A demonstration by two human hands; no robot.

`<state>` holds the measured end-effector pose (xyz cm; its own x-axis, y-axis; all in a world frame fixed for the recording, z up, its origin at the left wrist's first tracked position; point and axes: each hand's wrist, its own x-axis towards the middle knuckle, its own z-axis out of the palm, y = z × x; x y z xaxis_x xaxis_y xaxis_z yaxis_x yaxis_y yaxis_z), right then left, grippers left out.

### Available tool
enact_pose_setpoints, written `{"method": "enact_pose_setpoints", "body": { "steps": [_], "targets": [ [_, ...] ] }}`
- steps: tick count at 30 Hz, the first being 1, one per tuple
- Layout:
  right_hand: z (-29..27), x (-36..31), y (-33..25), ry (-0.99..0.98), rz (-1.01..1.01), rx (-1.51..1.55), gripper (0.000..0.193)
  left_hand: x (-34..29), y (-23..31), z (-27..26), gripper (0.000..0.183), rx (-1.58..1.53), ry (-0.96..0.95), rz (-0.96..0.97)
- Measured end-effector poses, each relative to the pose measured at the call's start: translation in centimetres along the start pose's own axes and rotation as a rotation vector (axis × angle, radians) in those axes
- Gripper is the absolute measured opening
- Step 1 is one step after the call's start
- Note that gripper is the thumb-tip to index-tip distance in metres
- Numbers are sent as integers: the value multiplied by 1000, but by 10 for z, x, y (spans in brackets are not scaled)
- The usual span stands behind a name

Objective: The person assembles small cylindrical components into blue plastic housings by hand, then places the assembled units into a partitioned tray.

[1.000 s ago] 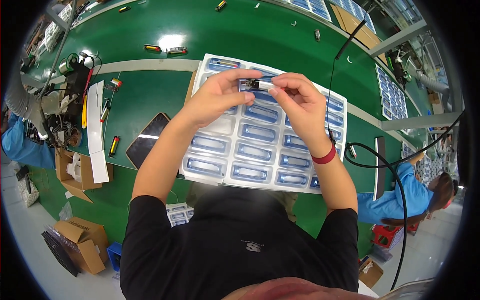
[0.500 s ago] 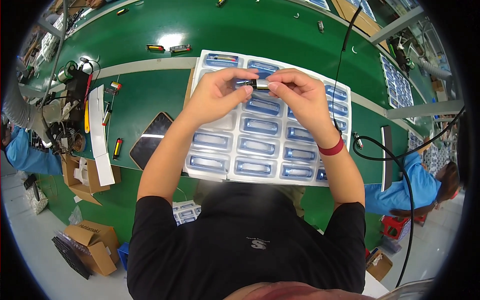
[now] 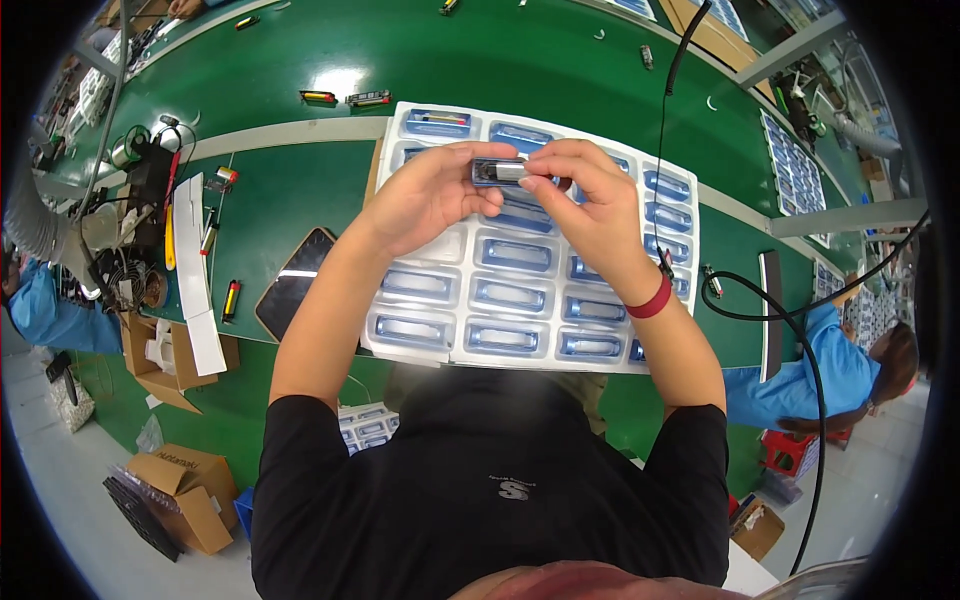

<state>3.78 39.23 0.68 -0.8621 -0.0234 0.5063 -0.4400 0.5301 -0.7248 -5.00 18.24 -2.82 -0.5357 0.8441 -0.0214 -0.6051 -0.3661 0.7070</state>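
Note:
My left hand (image 3: 425, 200) and my right hand (image 3: 592, 205) meet over the upper part of a white tray (image 3: 452, 345). Between them is a small battery device (image 3: 498, 172), a silver cell with a black end lying lengthwise in a dark, blue-edged shell. Its left end sits among the fingers of my left hand, which is closed around it. My right thumb and fingertips pinch the right end and partly cover it. Several blue shells (image 3: 515, 254) lie in the tray's pockets, and one pocket at the upper left holds a red-and-yellow part (image 3: 440, 118).
A phone (image 3: 292, 285) lies left of the tray, near a white strip (image 3: 197, 280) and loose battery parts (image 3: 232, 300). More parts (image 3: 368, 98) rest on the far green surface. A black cable (image 3: 745, 315) loops at the right. Co-workers in blue sleeves (image 3: 785, 400) sit on both sides.
Both hands have turned the device, and the blue-edged shell now shows around the silver cell. My left thumb has moved down from the black end.

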Motion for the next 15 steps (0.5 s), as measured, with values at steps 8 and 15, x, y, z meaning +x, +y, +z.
{"method": "enact_pose_setpoints", "body": {
  "steps": [8, 15],
  "targets": [
    [-5, 6, 7, -21, -253, -219, 17, 2, -2, -3, 42, 20, 19, 41],
    [-5, 4, 10, -37, -384, -247, 20, 1, -6, -2, 41, 12, 40, 56]
  ]
}}
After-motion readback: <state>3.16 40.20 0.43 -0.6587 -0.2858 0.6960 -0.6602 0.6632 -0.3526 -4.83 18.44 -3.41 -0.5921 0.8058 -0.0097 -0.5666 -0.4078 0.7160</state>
